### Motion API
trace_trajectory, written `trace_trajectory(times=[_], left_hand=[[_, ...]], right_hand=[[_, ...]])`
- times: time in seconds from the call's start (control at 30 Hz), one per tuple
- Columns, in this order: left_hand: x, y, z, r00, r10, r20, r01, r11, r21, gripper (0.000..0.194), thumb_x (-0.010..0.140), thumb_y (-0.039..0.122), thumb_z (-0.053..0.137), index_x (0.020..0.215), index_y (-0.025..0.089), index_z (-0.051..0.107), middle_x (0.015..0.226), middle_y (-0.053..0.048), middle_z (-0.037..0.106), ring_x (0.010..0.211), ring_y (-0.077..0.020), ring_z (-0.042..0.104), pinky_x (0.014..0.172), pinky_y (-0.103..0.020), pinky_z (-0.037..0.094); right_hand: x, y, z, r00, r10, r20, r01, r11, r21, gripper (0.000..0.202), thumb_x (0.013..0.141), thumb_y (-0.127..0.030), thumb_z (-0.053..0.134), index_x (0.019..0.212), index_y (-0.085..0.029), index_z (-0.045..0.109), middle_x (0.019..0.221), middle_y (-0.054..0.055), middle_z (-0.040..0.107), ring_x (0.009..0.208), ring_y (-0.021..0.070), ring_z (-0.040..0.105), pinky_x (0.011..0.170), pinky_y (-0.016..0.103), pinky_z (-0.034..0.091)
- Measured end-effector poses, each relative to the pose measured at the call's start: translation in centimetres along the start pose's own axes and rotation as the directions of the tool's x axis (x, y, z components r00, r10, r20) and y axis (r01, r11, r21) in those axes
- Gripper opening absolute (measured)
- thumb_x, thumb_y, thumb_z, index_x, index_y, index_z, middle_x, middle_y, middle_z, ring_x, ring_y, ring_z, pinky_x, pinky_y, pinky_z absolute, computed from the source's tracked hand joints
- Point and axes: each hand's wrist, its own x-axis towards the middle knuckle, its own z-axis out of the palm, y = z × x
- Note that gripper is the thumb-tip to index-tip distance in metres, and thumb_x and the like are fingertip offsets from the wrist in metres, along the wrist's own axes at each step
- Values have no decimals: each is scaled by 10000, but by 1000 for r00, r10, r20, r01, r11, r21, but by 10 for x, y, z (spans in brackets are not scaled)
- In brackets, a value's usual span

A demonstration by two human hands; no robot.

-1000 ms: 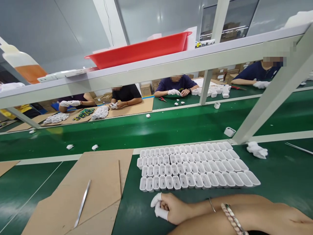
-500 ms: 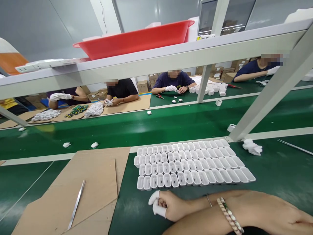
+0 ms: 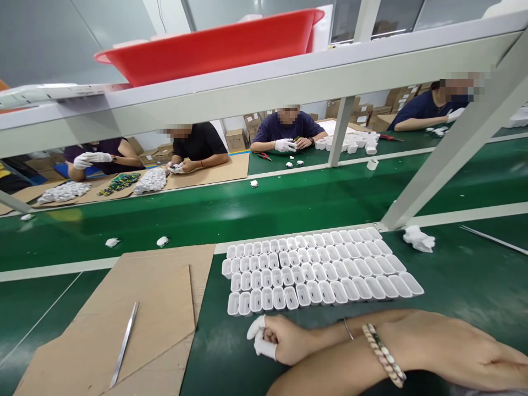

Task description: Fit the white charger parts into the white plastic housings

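My forearms are crossed near the bottom right. My right hand (image 3: 282, 341) lies on the green table below the cups, fingers curled in, white covers on the thumb and a finger, nothing visible in it. A thin bangle is on that wrist. My left hand (image 3: 457, 346), past a beaded bracelet (image 3: 383, 355), rests over the right forearm; its fingers run out at the right edge. Small white open cups (image 3: 348, 289) stand in four rows just above my right hand, some with a dark slot in the bottom. Metal tweezers (image 3: 124, 344) lie on cardboard (image 3: 159, 313) at left.
A white shelf frame (image 3: 247, 91) crosses above, holding a red basin (image 3: 214, 47). Its slanted post (image 3: 445, 132) meets the table at right, near a crumpled white item (image 3: 418, 238) and more tweezers (image 3: 490, 237). Beyond a green belt (image 3: 206, 212) sit several people handling small parts.
The view has shifted slightly, so the shelf and basin appear higher and further left. My hands keep their pose. Small parts on the belt have shifted, and one cup has passed behind the post.
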Motion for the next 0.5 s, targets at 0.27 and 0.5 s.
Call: trace_trajectory(times=[0.27, 0.5], left_hand=[[-9, 13, -10, 986, -63, 154, 55, 997, 51, 239, 952, 328, 500, 733, 245, 548, 800, 28, 696, 887, -152, 676, 687, -211, 507], [-6, 3, -3, 991, -22, 133, 17, 999, 40, 211, 934, 347, 519, 896, 208, 673, 1015, 3, 727, 1050, -181, 654, 757, -222, 522]], right_hand=[[0, -1, 0, 1000, 2, -7, -2, 1000, -17, 269, 746, -126, 612, 1014, -135, 637, 694, -5, 640, 520, 68, 478, 480, 164, 369], [0, -1, -1, 1000, 20, -9, -20, 1000, -20, 285, 751, -123, 598, 1033, -141, 635, 709, 1, 652, 526, 68, 476, 485, 162, 371]])
